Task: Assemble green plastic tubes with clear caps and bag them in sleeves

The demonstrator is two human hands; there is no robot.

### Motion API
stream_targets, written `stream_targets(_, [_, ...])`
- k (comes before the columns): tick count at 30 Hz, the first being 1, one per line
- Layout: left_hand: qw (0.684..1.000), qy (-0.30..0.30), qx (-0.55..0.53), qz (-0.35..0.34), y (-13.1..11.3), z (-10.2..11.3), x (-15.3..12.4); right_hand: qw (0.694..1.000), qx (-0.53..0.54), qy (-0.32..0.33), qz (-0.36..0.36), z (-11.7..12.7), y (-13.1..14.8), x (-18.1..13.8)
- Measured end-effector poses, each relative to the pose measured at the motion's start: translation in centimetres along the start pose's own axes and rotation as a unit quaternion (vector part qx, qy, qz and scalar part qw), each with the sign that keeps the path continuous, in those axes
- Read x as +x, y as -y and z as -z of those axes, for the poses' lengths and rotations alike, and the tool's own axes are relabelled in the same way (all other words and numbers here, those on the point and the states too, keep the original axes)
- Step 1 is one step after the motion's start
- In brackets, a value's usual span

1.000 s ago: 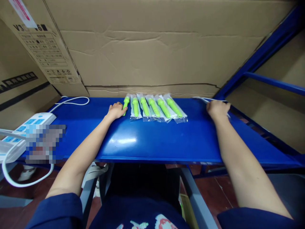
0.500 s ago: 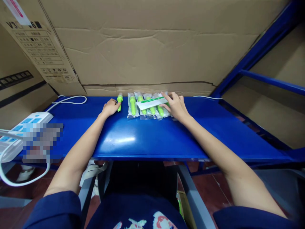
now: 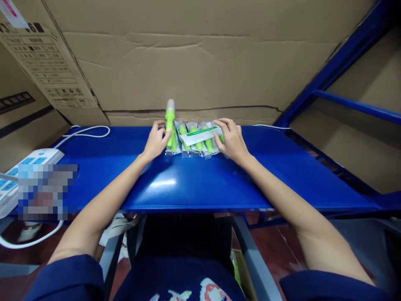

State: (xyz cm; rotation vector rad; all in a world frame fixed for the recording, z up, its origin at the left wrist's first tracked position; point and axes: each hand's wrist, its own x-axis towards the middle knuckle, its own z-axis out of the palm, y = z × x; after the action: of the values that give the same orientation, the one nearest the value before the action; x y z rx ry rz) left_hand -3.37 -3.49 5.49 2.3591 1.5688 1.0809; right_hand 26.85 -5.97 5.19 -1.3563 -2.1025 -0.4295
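Note:
My left hand (image 3: 156,141) has its fingers closed round a bright green stick (image 3: 170,116) with a translucent cap, held upright with the cap at the top. It is in front of the leftmost of several similar green sticks in clear plastic bags (image 3: 209,145), which lie side by side on the table. My right hand (image 3: 233,141) grips the right end of a flat white packet with a green stripe (image 3: 199,136). This packet lies slantwise over the bagged sticks and partly hides them. My right fingertips also cover the right end of the row.
The blue table (image 3: 188,179) backs onto a cardboard wall (image 3: 194,75). A white power strip (image 3: 46,155) with cables stands at the left, beside a blurred-out flat object (image 3: 50,188). A blue metal frame (image 3: 332,79) rises at the right.
My left hand has lifted the loose green stick off the table and carried it right, to the left end of the bagged row. My right hand stays almost where it was on the white packet.

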Motion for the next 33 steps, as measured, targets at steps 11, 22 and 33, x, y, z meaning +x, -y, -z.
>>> stream_targets(11, [0.935,0.119,-0.179,-0.282,-4.7,-3.5,-3.1,0.991,-0.052,-0.04,0.12,0.2,0.8,-0.6])
stream_targets(22, [0.984,0.105,-0.032,-0.14,-2.8,-2.5,-2.0,0.998,-0.035,-0.022,0.041,-0.6,-0.6,-0.5])
stream_targets(33, [0.977,0.155,0.061,-0.134,-2.6,-2.4,-2.1,0.998,-0.035,-0.054,-0.007,-0.1,-1.2,0.0])
